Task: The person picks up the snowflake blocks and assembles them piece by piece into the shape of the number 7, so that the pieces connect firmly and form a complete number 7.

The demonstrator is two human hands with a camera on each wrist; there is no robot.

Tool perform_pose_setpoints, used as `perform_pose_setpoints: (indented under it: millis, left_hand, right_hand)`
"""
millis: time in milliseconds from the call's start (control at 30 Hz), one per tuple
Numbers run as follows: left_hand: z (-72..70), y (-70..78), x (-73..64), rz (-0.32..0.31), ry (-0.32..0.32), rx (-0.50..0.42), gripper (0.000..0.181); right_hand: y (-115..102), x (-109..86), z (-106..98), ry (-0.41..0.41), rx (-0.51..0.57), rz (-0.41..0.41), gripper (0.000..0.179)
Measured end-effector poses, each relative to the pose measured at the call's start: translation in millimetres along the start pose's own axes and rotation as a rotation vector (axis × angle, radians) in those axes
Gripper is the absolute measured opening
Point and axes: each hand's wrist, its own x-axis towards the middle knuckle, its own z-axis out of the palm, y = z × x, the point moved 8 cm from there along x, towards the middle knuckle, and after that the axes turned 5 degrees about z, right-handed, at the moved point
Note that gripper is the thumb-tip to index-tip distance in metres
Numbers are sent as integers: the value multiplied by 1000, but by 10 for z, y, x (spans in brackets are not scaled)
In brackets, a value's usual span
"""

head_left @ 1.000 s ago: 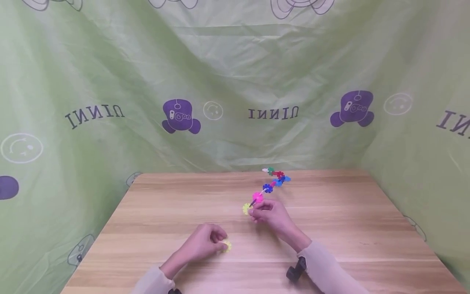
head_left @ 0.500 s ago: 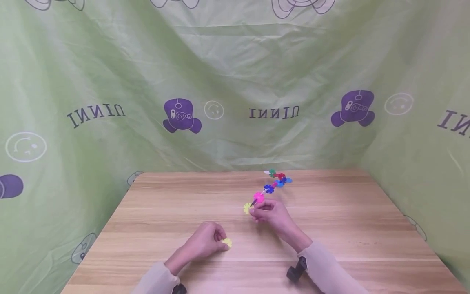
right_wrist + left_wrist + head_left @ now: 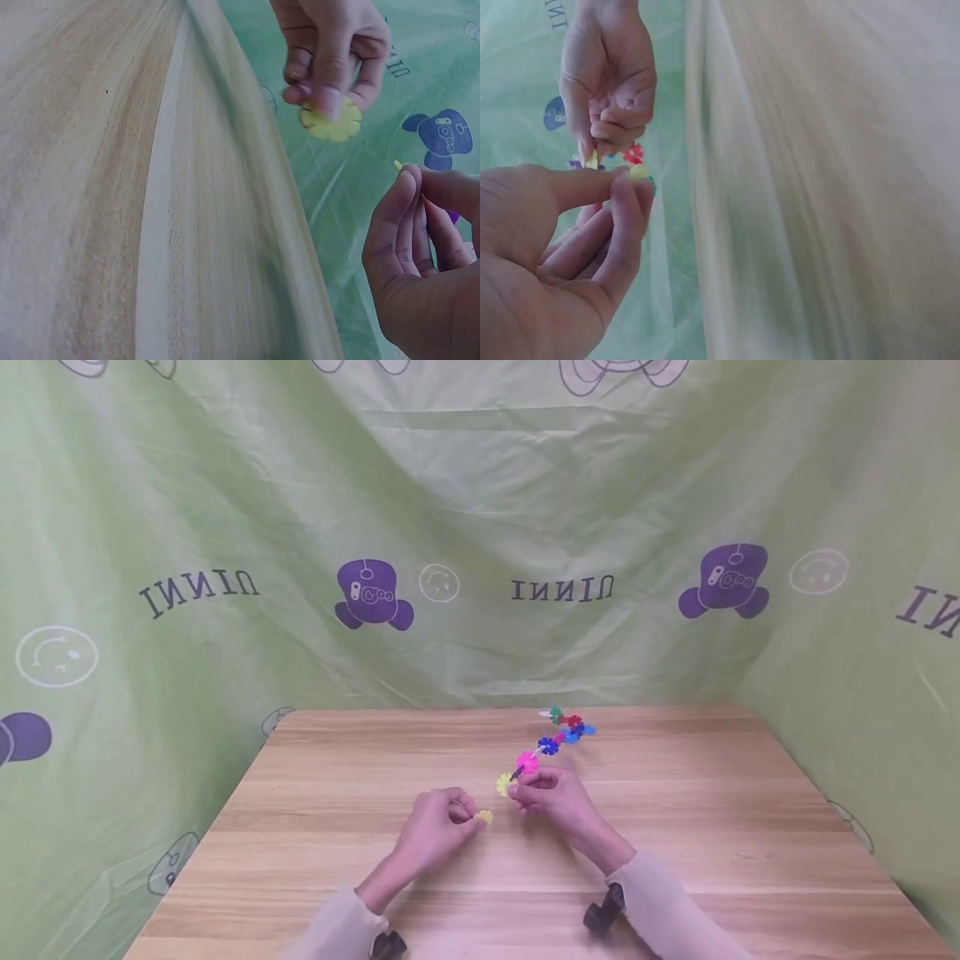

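My left hand [image 3: 435, 828] pinches a loose yellow notched plastic disc [image 3: 484, 817] between thumb and fingertips; its round, slotted edge shows well in the right wrist view, where the disc [image 3: 335, 126] faces the camera. With the right hand [image 3: 561, 800] I pinch the yellow end disc [image 3: 504, 785] of a chain of interlocking discs. Beyond that hand the chain runs away to the back right through a pink disc [image 3: 528, 763], a dark blue disc [image 3: 548, 746], light blue and red ones, to a green disc [image 3: 556, 716] and a white one. A small gap separates the two yellow discs.
The wood-grain table [image 3: 315, 843] lies under both hands. A green printed cloth [image 3: 480, 510] hangs behind it and along both sides. Black wrist devices [image 3: 603, 912] sit at both sleeve cuffs.
My left hand has moved forward and right with its yellow disc, closer to the chain's yellow end. The right hand and the chain have stayed nearly still.
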Motion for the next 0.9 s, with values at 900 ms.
perform_pose_setpoints:
  millis: [900]
  left_hand:
    - [5,214,176,29,195,-42,11]
  right_hand:
    - [-9,26,30,-8,20,9,25]
